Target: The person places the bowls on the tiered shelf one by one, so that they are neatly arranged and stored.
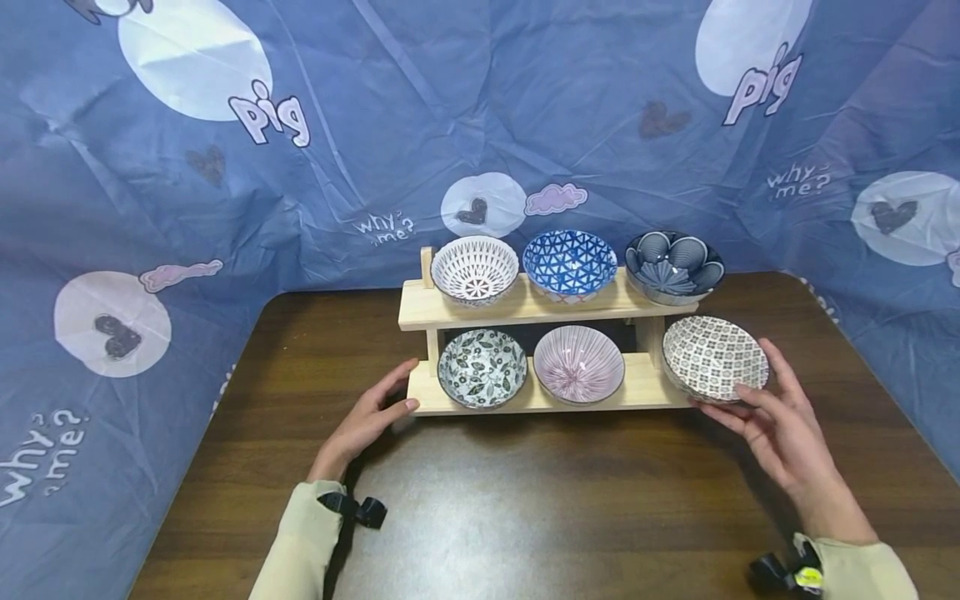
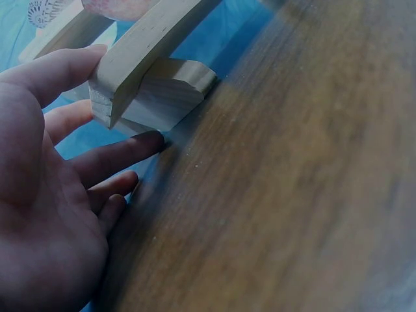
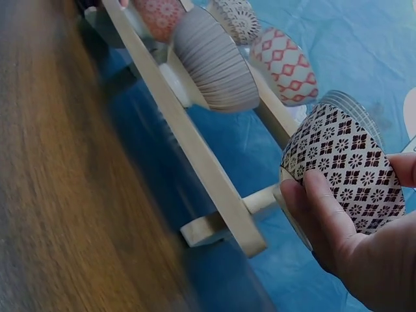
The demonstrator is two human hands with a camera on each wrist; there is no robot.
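Observation:
My right hand (image 1: pixel 780 433) grips a bowl with a dark diamond-and-flower pattern (image 1: pixel 712 358) at the right end of a two-tier wooden shelf (image 1: pixel 510 313). In the right wrist view, fingers lie along the outside of this patterned bowl (image 3: pixel 344 162), which is tilted. At the other end, my left hand (image 1: pixel 367 421) touches the lower plank with thumb and fingers fairly straight; the left wrist view shows them at the plank's end (image 2: pixel 107 97). On the lower tier stand a green leaf-patterned bowl (image 1: pixel 482 369) and a purple-striped bowl (image 1: pixel 579 364).
The upper tier carries a white bowl with dark marks (image 1: pixel 475 271), a blue triangle-patterned bowl (image 1: pixel 570 263) and a dark blue bowl (image 1: pixel 675 267) at its right end. A brown wooden table (image 1: pixel 525 500) lies beneath. Blue printed cloth (image 1: pixel 420 108) hangs behind and at both sides.

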